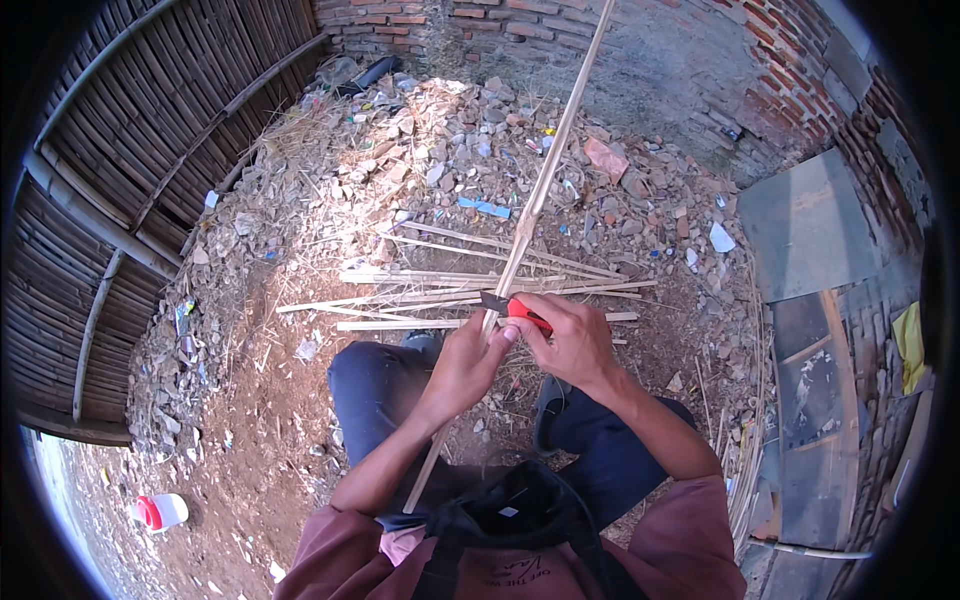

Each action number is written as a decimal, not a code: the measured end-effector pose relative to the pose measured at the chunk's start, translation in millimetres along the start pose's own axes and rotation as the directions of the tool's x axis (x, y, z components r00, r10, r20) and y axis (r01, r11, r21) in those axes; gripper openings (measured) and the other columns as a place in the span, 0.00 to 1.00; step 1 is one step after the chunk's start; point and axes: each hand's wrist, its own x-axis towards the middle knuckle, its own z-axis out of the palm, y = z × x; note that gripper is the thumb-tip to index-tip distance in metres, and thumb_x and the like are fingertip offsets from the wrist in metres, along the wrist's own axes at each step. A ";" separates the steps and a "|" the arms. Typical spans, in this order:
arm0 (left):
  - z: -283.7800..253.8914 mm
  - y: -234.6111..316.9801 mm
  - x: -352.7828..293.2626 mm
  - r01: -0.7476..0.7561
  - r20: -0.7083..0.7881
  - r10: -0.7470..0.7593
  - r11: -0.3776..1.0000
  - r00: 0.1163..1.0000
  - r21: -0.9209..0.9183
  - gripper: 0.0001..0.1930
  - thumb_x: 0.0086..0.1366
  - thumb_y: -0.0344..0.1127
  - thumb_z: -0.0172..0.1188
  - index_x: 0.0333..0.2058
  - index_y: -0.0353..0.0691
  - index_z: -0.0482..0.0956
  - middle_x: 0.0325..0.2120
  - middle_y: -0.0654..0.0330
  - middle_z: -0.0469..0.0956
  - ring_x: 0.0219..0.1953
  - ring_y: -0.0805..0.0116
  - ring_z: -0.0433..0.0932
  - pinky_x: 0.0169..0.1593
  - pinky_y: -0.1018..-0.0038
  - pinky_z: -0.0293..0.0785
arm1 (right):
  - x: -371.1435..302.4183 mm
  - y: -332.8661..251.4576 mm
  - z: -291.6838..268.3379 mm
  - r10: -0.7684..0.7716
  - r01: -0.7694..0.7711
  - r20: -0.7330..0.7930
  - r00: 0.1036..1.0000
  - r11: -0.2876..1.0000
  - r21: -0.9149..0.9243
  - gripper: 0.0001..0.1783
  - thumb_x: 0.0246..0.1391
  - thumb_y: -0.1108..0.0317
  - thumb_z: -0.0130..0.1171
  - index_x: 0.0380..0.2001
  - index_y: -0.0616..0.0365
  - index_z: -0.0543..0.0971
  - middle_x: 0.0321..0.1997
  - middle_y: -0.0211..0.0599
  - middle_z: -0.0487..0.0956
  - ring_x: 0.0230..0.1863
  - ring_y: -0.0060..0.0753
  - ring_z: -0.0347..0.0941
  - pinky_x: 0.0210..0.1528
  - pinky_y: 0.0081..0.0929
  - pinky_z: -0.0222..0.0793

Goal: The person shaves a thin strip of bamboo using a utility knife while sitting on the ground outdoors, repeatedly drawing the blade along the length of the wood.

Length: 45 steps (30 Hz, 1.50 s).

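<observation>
Left hand [465, 365] clasps the strip [530, 215] pointing to one o'clock, right hand [577, 340] grips the red knife [528, 314], blade across it!

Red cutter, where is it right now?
Head view, just right of centre: the red cutter is gripped in the right hand, its dark blade at the long pale strip, just above the left hand.

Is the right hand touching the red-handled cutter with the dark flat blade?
Touching. The head view shows it: the right hand is closed around the red-handled cutter, skin against its handle.
</observation>
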 end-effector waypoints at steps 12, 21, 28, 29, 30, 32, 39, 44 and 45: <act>-1.4 14.5 -5.4 0.057 0.022 -0.059 0.994 0.998 0.093 0.18 0.80 0.45 0.56 0.46 0.30 0.77 0.23 0.69 0.69 0.29 0.81 0.62 0.31 0.73 0.64 | 21.0 15.6 -16.8 0.015 -0.024 -0.097 0.995 0.995 -0.092 0.15 0.63 0.58 0.67 0.47 0.56 0.85 0.35 0.40 0.87 0.32 0.44 0.85 0.33 0.38 0.79; 1.6 2.6 -8.6 0.028 0.112 -0.032 0.999 0.993 0.040 0.20 0.82 0.48 0.51 0.48 0.31 0.75 0.25 0.67 0.70 0.30 0.80 0.63 0.32 0.73 0.65 | 32.0 68.1 -44.3 0.330 -0.209 -0.329 0.885 0.912 0.354 0.17 0.71 0.59 0.61 0.49 0.63 0.80 0.35 0.30 0.85 0.36 0.19 0.77 0.36 0.20 0.70; 1.9 9.9 -5.6 0.074 0.078 -0.078 0.996 0.994 0.044 0.17 0.83 0.46 0.44 0.44 0.36 0.71 0.21 0.67 0.65 0.25 0.75 0.65 0.30 0.71 0.64 | 27.3 56.1 -31.4 0.470 -0.375 0.016 0.883 0.684 0.626 0.22 0.68 0.58 0.64 0.56 0.64 0.80 0.36 0.34 0.86 0.38 0.22 0.80 0.43 0.22 0.72; 3.8 11.8 -5.5 0.048 0.082 -0.056 0.995 0.995 0.086 0.17 0.83 0.46 0.44 0.44 0.37 0.71 0.20 0.65 0.65 0.24 0.74 0.65 0.30 0.70 0.64 | 29.4 54.1 -30.5 0.476 -0.381 0.031 0.879 0.662 0.645 0.23 0.68 0.58 0.64 0.56 0.66 0.80 0.37 0.34 0.86 0.39 0.22 0.81 0.46 0.23 0.72; 5.6 12.5 -6.0 0.046 0.084 -0.054 0.995 0.995 0.089 0.17 0.83 0.46 0.44 0.44 0.37 0.71 0.20 0.65 0.65 0.24 0.74 0.65 0.30 0.70 0.64 | 32.3 51.1 -29.7 0.481 -0.386 0.046 0.876 0.640 0.665 0.25 0.68 0.58 0.65 0.57 0.68 0.79 0.38 0.35 0.86 0.40 0.22 0.81 0.49 0.24 0.73; 8.0 13.7 -7.2 -0.055 0.104 0.040 0.988 0.994 0.145 0.16 0.83 0.46 0.44 0.45 0.38 0.70 0.18 0.63 0.65 0.22 0.73 0.65 0.29 0.68 0.64 | 35.5 51.3 -25.8 0.491 -0.375 0.032 0.871 0.620 0.689 0.22 0.67 0.58 0.65 0.54 0.66 0.81 0.40 0.36 0.87 0.43 0.22 0.82 0.50 0.23 0.73; 6.1 31.8 -10.0 -0.021 0.181 -0.026 0.968 0.983 0.248 0.15 0.81 0.44 0.47 0.50 0.36 0.67 0.18 0.47 0.70 0.26 0.39 0.76 0.35 0.51 0.70 | 31.4 59.0 -27.8 0.612 -0.561 0.196 0.766 0.489 0.668 0.21 0.62 0.58 0.71 0.49 0.64 0.83 0.40 0.34 0.86 0.41 0.24 0.81 0.50 0.25 0.73; -1.0 25.0 -7.1 0.004 0.225 -0.060 0.970 0.973 0.242 0.20 0.81 0.47 0.48 0.56 0.34 0.64 0.25 0.53 0.74 0.26 0.57 0.79 0.34 0.61 0.77 | 32.1 52.1 -21.8 0.556 -0.479 0.108 0.824 0.581 0.659 0.21 0.62 0.58 0.71 0.49 0.63 0.83 0.42 0.33 0.85 0.45 0.23 0.80 0.53 0.27 0.73; -3.9 22.9 -5.1 0.111 0.233 -0.135 0.987 0.963 0.113 0.21 0.82 0.47 0.48 0.59 0.34 0.63 0.29 0.56 0.75 0.27 0.64 0.79 0.33 0.65 0.79 | 32.3 49.0 -21.8 0.549 -0.478 0.118 0.828 0.580 0.660 0.20 0.62 0.58 0.71 0.49 0.63 0.83 0.42 0.33 0.85 0.46 0.23 0.80 0.53 0.27 0.72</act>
